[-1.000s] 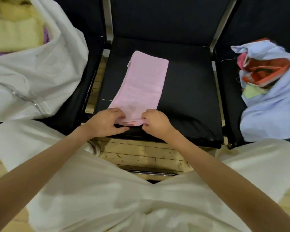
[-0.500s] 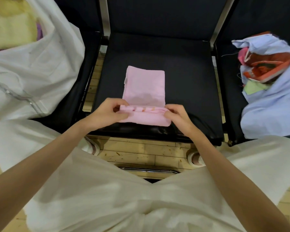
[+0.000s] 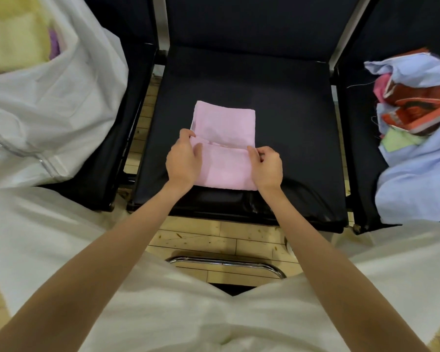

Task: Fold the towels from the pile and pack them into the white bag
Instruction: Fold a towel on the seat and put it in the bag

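**Pink towel being folded on the middle seat**

The pink towel [image 3: 224, 146] is lying at the centre of the frame on the black chair seat [image 3: 290, 118], folded into a soft, slightly fuzzy rectangle with its near flap doubled over the far part. A small white tag is showing at its upper left corner.

The left hand [image 3: 184, 161] is gripping the flap's left edge, thumb on top and fingers curled over it. The right hand [image 3: 267, 165] is pinching the flap's right edge between thumb and curled fingers.

The white bag [image 3: 56, 105], smooth and creased with a zip along its side, is sitting at the upper left of the frame, with pale yellow folded towels [image 3: 13, 44] showing in its mouth. At the right edge the pile [image 3: 414, 138] is lying crumpled, in light blue, orange and pink cloth.

Compared with half a second ago, the folded flap is reaching further up the towel, covering more of the far part, and both hands are sitting higher on the seat.
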{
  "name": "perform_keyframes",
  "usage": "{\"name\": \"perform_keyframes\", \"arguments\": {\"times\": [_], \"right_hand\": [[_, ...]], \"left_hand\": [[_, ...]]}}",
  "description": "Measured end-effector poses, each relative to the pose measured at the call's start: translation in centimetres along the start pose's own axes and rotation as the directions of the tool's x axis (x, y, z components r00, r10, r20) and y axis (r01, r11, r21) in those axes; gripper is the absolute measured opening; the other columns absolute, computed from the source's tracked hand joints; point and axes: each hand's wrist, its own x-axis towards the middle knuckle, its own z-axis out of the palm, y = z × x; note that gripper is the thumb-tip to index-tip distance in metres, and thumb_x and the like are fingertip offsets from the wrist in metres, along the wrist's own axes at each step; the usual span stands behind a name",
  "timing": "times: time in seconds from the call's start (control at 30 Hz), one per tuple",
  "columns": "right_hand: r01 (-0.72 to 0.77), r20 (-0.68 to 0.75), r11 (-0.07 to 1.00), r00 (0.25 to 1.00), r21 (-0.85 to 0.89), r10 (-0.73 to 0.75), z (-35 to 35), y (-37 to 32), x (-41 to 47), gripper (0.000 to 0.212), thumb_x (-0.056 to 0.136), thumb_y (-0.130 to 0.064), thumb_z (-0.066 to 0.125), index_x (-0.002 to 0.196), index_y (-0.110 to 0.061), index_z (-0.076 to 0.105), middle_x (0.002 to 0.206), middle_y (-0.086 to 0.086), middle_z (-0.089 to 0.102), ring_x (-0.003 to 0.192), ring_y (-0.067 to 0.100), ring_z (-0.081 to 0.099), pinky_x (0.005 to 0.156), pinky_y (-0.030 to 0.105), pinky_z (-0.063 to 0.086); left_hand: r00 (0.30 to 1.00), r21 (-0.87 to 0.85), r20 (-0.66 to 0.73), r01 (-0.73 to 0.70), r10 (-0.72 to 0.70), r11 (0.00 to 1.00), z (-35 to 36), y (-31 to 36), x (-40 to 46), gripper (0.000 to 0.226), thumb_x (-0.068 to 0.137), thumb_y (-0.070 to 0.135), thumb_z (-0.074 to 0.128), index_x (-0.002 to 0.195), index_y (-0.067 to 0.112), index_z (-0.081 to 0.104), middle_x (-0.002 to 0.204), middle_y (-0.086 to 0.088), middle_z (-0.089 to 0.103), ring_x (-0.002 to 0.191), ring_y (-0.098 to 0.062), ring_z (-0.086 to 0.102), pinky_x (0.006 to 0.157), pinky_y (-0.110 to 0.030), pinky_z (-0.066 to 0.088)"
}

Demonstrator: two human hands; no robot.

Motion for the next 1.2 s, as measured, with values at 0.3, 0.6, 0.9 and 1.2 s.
{"name": "perform_keyframes", "arguments": {"times": [0.3,0.6,0.9,1.2], "right_hand": [[-0.041,0.028,0.895,0.998,-0.444,0.06,0.6,-0.7,0.1,0.023,0.093,-0.027,0.056,0.101,-0.007,0.045,0.087,0.005,0.055,0.075,0.023,0.059,0.058,0.031,0.039],[0.445,0.481,0.866,0.825,-0.229,-0.297,-2.7,-0.7,-2.3,0.034,0.092,-0.018,0.054,0.124,-0.006,0.056,0.124,0.009,0.059,0.112,0.026,0.056,0.097,0.038,0.045],[0.465,0.661,0.802,0.741,-0.374,-0.122,-3.5,-0.6,-1.6,0.02,0.076,-0.011,0.059,0.096,-0.014,0.061,0.095,0.004,0.064,0.084,0.026,0.06,0.068,0.034,0.05],[0.292,0.499,0.944,0.848,-0.154,-0.181,-5.9,-0.8,-1.6,0.027,0.083,-0.014,0.053,0.058,-0.008,0.043,0.059,0.005,0.043,0.055,0.016,0.039,0.053,0.032,0.03]], "left_hand": [[0.998,0.249,0.031,-0.054,0.048,0.967,0.6,-1.5,0.2,0.031,0.092,0.018,0.06,0.118,0.007,0.049,0.116,-0.013,0.053,0.097,-0.026,0.056,0.072,-0.033,0.046],[0.739,0.086,0.551,-0.514,0.389,0.854,-3.7,-2.9,-0.8,0.038,0.088,0.017,0.063,0.126,0.011,0.06,0.129,-0.003,0.06,0.12,-0.02,0.053,0.104,-0.032,0.04],[0.623,0.226,0.757,-0.535,0.199,0.814,-4.9,-2.4,-0.2,0.068,0.081,0.01,0.064,0.144,0.018,0.042,0.15,0.006,0.039,0.136,-0.016,0.038,0.113,-0.027,0.027],[0.813,-0.06,0.48,-0.345,0.331,0.937,-6.8,-0.9,-1.0,0.009,0.075,0.015,0.07,0.077,0.024,0.07,0.067,0.009,0.066,0.06,-0.006,0.059,0.057,-0.02,0.045]]}}
